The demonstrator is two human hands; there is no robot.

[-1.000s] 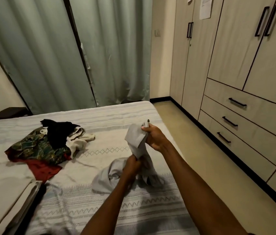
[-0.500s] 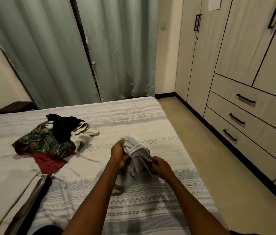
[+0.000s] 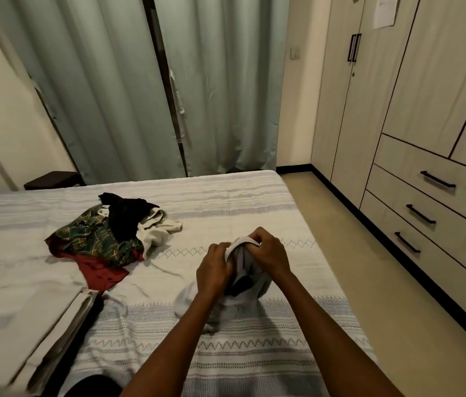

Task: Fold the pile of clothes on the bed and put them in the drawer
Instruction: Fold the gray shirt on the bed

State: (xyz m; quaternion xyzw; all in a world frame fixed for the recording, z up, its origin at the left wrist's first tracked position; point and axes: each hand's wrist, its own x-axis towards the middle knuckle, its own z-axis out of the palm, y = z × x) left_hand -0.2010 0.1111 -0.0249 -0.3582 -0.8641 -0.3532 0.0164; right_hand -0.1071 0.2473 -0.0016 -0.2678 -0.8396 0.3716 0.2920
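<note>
Grey garment [image 3: 250, 285], light grey, soft and bunched, paler band along its top edge, dark opening showing in the middle. It sits lower centre of the frame, top lifted off the bed [image 3: 240, 202], lower folds resting on the striped bedspread. Left hand [image 3: 214, 270] has its grip curled round the garment's left edge; right hand [image 3: 266, 253] has its grip curled over the top band, fingers tucked in. Hands close together, both pinching the cloth.

Pile of clothes [image 3: 111, 236] at left centre of the frame, well apart from the hands: green plaid piece, red piece under it, black piece on top, white piece on its right side.

Drawers [image 3: 415, 213] at right of the frame, three stacked, black bar handles, all closed. Paper sheet [image 3: 385, 10] on the wardrobe door, upper right; print too small to read.
</note>
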